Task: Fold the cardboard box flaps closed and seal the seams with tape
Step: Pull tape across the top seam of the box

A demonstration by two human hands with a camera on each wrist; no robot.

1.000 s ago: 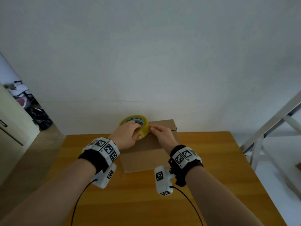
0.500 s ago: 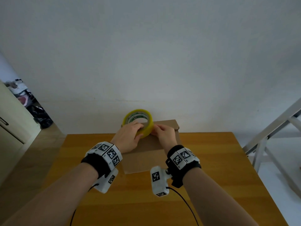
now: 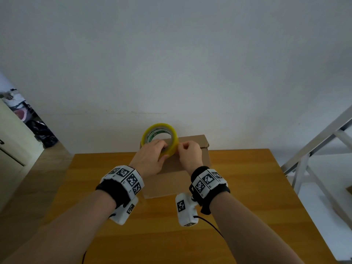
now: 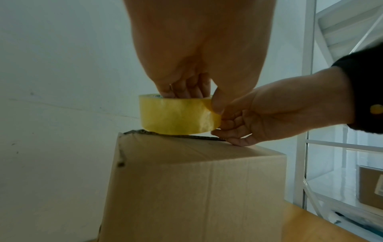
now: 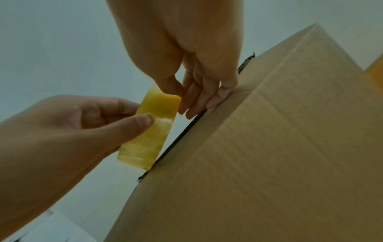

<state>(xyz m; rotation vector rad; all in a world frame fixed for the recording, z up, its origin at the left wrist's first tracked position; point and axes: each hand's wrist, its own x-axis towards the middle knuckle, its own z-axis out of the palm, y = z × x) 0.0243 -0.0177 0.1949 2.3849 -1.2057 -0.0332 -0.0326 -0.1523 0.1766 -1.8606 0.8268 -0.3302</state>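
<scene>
On the far side of the cardboard box (image 3: pixel 171 180), the left hand (image 3: pixel 150 161) grips the yellow tape roll (image 3: pixel 160 137) while the right hand (image 3: pixel 190 154) pinches its edge.

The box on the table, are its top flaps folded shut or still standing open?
Shut. The cardboard box shows a flat top, its flap edges lying level in both wrist views, with the tape roll held on it. No tape on the seam yet.

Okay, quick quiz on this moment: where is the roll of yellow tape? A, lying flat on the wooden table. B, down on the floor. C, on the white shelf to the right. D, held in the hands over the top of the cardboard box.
D: the left hand grips the tape roll through its core over the cardboard box, while the right hand pinches the roll's edge.
</scene>
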